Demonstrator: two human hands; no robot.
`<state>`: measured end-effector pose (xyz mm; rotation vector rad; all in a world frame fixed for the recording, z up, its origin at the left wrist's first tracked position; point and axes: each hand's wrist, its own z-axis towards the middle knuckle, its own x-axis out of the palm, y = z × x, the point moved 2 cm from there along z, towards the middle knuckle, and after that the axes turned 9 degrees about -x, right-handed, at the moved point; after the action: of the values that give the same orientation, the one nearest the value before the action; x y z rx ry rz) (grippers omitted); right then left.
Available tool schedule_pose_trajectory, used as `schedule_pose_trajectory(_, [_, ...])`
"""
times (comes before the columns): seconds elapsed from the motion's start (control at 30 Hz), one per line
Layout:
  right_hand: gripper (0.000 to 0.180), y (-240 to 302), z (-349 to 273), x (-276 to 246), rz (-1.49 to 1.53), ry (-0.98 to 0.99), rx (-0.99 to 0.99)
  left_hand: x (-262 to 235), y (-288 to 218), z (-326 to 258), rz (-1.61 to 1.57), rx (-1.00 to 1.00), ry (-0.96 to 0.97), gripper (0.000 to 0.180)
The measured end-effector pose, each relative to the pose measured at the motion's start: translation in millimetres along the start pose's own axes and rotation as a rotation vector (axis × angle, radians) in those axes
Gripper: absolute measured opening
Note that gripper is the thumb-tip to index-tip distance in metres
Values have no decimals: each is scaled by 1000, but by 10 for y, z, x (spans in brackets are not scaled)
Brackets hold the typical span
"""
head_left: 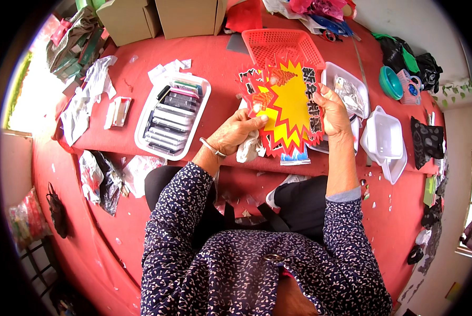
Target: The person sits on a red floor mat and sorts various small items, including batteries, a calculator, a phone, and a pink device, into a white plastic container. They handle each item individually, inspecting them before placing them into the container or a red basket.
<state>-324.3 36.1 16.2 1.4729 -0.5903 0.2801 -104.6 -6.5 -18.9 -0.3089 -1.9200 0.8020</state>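
Between my hands is a small stack of starburst-shaped sale cards [291, 102], yellow and red with bold black lettering, lifted in front of me. My left hand [235, 131] pinches their lower left edge, thumb on top. On the right side, my right hand [331, 111] grips the edge with its thumb over the front. Below my left hand lies a crumpled whitish bundle [249, 148], partly hidden. Beneath the cards a blue-and-white packet [295, 157] peeks out. A red plastic basket [283, 38] stands behind the cards, its front covered by them.
To the left, a white tray [206, 95] holds several slim black and silver cases. White containers [386, 134] sit at the right, with a green bowl [391, 83] farther back. Cardboard boxes [128, 23] line the far side. Plastic wrappers [91, 97] and scraps lie on the red cloth [115, 231].
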Motion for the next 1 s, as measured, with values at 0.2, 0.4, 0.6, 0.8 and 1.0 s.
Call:
schedule_pose_trajectory(0.2, [26, 263, 10, -307, -200, -303, -239, -30, 31, 52, -144, 14, -108, 21])
schedule_pose_trajectory(0.4, [29, 737, -181, -752, -259, -620, -479, -67, 48, 109, -197, 2, -145, 18])
schedule_pose_trajectory(0.6, [27, 584, -151, -276, -255, -303, -375, -100, 103, 178, -112, -12, -150, 17])
schedule_pose_trajectory(0.8, [21, 15, -23, -91, -1216, -217, -274, -5, 123, 138, 27, -66, -75, 18])
schedule_pose_trajectory(1.0, [21, -31, -57, -73, -968, -162, -262, -13, 125, 169, 24, -40, -122, 22])
